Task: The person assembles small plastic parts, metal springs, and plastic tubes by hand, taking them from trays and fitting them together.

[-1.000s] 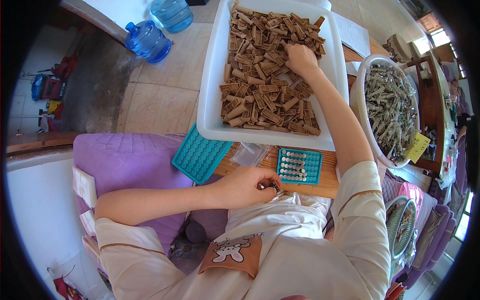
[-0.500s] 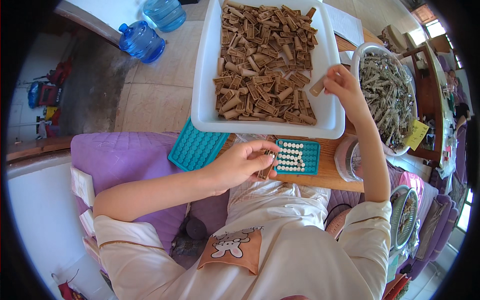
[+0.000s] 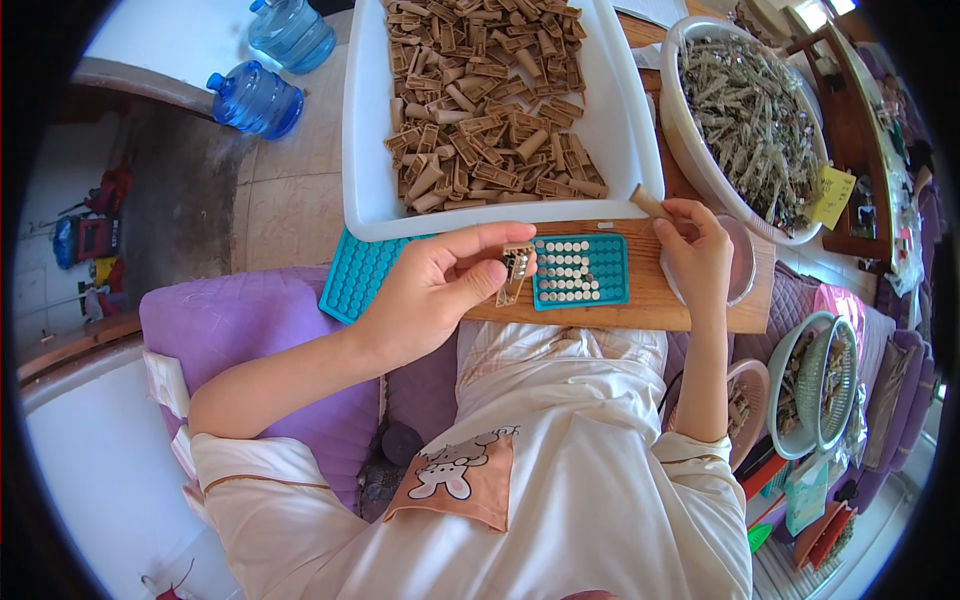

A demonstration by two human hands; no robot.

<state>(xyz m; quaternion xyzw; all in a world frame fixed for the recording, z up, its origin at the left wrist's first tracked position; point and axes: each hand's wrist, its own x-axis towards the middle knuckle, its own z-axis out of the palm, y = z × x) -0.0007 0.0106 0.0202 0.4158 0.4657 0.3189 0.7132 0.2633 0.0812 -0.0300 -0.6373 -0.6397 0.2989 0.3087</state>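
Note:
My left hand (image 3: 425, 285) is closed on a small brown plastic casing (image 3: 514, 276), held upright over the table edge, with dark and shiny parts showing inside. Between the fingertips of my right hand (image 3: 695, 250) is a brown plastic cover (image 3: 648, 201), narrow and curved, close to the right corner of a white tub (image 3: 480, 219). Many similar brown plastic pieces (image 3: 480, 110) lie heaped in that tub. Just right of the casing, a teal tray (image 3: 610, 268) holds rows of small white discs (image 3: 568, 272) in part of its round pockets.
A second teal tray (image 3: 365, 275) lies at the left, partly behind my left hand. Greyish see-through parts (image 3: 745, 120) fill a round white basin (image 3: 688, 130) at the right. A round container (image 3: 742, 262) stands beside my right hand. Blue water bottles (image 3: 257, 100) stand on the floor.
My right hand has come down and toward me from above the tub's right side, still holding the brown cover. My left hand has lifted the casing slightly. The view has shifted.

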